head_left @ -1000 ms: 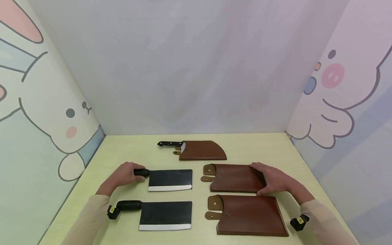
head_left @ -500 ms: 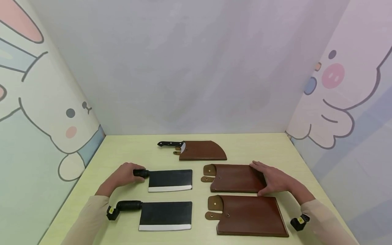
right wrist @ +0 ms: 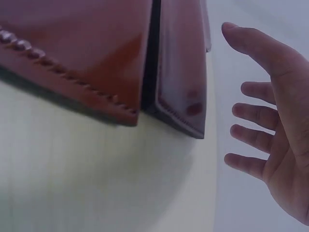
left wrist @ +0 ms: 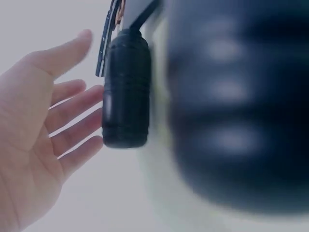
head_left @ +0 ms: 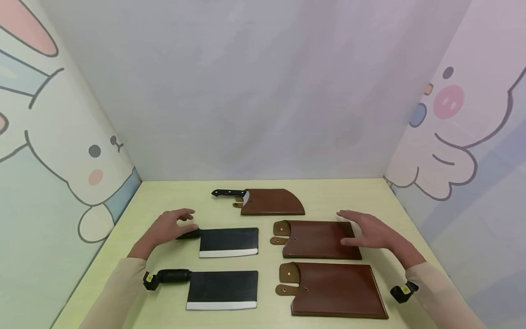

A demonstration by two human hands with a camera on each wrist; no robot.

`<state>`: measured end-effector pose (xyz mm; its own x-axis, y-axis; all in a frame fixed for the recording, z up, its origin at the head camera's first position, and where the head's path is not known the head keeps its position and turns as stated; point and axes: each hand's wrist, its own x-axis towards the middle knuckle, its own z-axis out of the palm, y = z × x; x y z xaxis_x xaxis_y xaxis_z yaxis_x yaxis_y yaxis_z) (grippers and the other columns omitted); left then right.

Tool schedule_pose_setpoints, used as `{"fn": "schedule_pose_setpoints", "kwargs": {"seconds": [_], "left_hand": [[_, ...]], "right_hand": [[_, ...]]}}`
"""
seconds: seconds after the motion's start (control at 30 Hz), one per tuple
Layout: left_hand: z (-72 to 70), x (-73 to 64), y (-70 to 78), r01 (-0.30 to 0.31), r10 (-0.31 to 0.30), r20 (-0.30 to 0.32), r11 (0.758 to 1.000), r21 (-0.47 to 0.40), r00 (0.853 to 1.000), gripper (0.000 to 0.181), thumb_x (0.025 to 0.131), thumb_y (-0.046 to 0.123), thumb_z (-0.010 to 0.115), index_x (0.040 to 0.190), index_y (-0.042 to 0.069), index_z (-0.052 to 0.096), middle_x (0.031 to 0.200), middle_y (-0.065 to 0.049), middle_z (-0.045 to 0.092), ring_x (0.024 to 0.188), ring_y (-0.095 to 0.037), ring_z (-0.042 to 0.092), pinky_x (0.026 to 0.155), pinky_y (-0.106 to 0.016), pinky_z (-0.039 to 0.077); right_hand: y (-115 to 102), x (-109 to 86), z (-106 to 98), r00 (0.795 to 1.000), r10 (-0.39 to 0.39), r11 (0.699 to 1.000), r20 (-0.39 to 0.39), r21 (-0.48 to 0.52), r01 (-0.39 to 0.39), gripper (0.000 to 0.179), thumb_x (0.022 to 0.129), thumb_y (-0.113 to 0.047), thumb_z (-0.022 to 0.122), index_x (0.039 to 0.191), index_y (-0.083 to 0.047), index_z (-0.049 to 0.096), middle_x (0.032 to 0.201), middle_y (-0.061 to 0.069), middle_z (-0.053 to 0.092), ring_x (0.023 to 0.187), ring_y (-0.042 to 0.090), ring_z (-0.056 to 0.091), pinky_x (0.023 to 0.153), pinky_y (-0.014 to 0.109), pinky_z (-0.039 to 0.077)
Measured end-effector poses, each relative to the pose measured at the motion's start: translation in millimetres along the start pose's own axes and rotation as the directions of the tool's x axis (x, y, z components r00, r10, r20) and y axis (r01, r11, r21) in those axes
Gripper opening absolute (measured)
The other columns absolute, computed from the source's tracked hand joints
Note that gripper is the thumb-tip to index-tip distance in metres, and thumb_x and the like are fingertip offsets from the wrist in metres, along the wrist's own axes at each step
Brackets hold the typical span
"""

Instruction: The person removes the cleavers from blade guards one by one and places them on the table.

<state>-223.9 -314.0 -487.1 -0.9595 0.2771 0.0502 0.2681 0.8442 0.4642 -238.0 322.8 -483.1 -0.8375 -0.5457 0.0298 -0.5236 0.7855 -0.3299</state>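
The left hand (head_left: pixel 166 228) stands wide, fingers loosely spread, beside the handle of the farther cleaver (head_left: pixel 228 240). The nearer cleaver (head_left: pixel 222 288) lies closer to the person than that hand. Between and beyond the hands, on the counter (head_left: pixel 341 194), a sheathed knife (head_left: pixel 271 202) rests. Two brown sheaths (head_left: pixel 316 238) follow, the farther one's end beneath the right hand (head_left: pixel 370 230), also wide, thumb and fingers apart.

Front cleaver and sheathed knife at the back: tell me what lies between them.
The middle cleaver lies between them, with bare tabletop separating it from both the front cleaver and the sheathed knife, as the head view shows.
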Motion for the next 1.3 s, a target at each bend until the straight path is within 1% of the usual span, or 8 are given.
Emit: {"fn": "schedule_pose_setpoints", "kwargs": {"seconds": [0.13,0.27,0.43,0.6,0.8,0.93,1.13,1.3], "left_hand": [[-1.1,9.3,9.9,-0.009,0.011,-0.064,0.999,0.033,0.998,0.063,0.096,0.050,0.068,0.138,0.003,0.061,0.117,-0.016,0.073,0.111,-0.037,0.067,0.090,-0.057,0.051],[0.3,21.3,22.0,-0.033,0.039,-0.115,0.998,0.059,0.993,0.058,0.097,0.045,0.069,0.136,0.003,0.063,0.117,-0.018,0.072,0.108,-0.038,0.068,0.089,-0.057,0.052],[5.3,35.3,37.6,-0.068,0.075,-0.132,0.996,0.057,0.988,0.058,0.099,0.047,0.066,0.136,0.003,0.064,0.124,-0.018,0.070,0.110,-0.037,0.068,0.088,-0.056,0.053],[11.3,46.4,50.8,-0.079,0.089,-0.140,0.994,0.075,0.986,0.061,0.100,0.047,0.064,0.140,0.002,0.060,0.137,-0.020,0.063,0.123,-0.041,0.061,0.098,-0.058,0.048],[17.2,62.4,57.9,-0.107,0.119,-0.117,0.989,0.106,0.986,0.064,0.100,0.046,0.065,0.146,0.003,0.055,0.151,-0.020,0.050,0.138,-0.042,0.048,0.107,-0.059,0.040],[18.9,72.4,61.0,-0.117,0.130,-0.096,0.985,0.125,0.987,0.068,0.100,0.046,0.064,0.148,0.001,0.051,0.156,-0.020,0.045,0.144,-0.041,0.040,0.112,-0.059,0.035],[20.9,86.7,62.6,-0.089,0.093,-0.064,0.994,0.059,0.994,0.069,0.100,0.045,0.064,0.151,0.002,0.048,0.156,-0.020,0.044,0.145,-0.042,0.038,0.115,-0.059,0.032],[26.5,98.1,58.4,-0.051,0.054,-0.040,0.996,0.073,0.998,0.069,0.100,0.046,0.063,0.152,0.003,0.047,0.156,-0.021,0.044,0.144,-0.042,0.039,0.115,-0.057,0.033]], "right_hand": [[-6.8,11.7,-4.9,1.000,-0.011,1.000,-0.020,-0.002,0.011,0.083,0.087,-0.059,0.075,0.149,-0.008,0.053,0.149,0.016,0.053,0.137,0.041,0.049,0.104,0.061,0.042],[-13.9,25.6,-6.3,1.000,-0.012,1.000,-0.013,0.000,0.012,0.083,0.087,-0.059,0.074,0.150,-0.011,0.052,0.152,0.014,0.052,0.139,0.039,0.048,0.106,0.059,0.042],[-24.9,44.1,-7.3,0.999,-0.030,1.000,-0.013,0.004,0.030,0.079,0.088,-0.055,0.075,0.150,-0.012,0.052,0.153,0.014,0.050,0.140,0.039,0.046,0.108,0.060,0.040],[-33.2,64.0,-7.7,0.998,-0.060,0.998,-0.019,-0.006,0.060,0.075,0.090,-0.048,0.077,0.151,-0.011,0.052,0.155,0.014,0.048,0.142,0.039,0.045,0.109,0.060,0.039],[-42.3,87.6,-10.3,0.998,-0.068,0.997,-0.018,-0.029,0.067,0.079,0.090,-0.050,0.076,0.153,-0.012,0.049,0.158,0.014,0.044,0.143,0.039,0.043,0.109,0.061,0.038],[-47.3,102.6,-11.1,0.997,-0.072,0.997,-0.018,-0.023,0.072,0.082,0.089,-0.050,0.076,0.154,-0.010,0.047,0.159,0.017,0.041,0.143,0.042,0.042,0.108,0.063,0.038],[-48.4,125.4,-2.7,0.995,-0.099,0.995,-0.012,-0.021,0.099,0.087,0.089,-0.056,0.073,0.156,-0.010,0.042,0.162,0.017,0.036,0.145,0.042,0.039,0.109,0.062,0.037],[-51.1,141.8,4.5,0.995,-0.098,0.995,0.009,0.026,0.098,0.091,0.089,-0.057,0.074,0.158,-0.010,0.038,0.165,0.017,0.031,0.147,0.042,0.035,0.111,0.063,0.034]]}}
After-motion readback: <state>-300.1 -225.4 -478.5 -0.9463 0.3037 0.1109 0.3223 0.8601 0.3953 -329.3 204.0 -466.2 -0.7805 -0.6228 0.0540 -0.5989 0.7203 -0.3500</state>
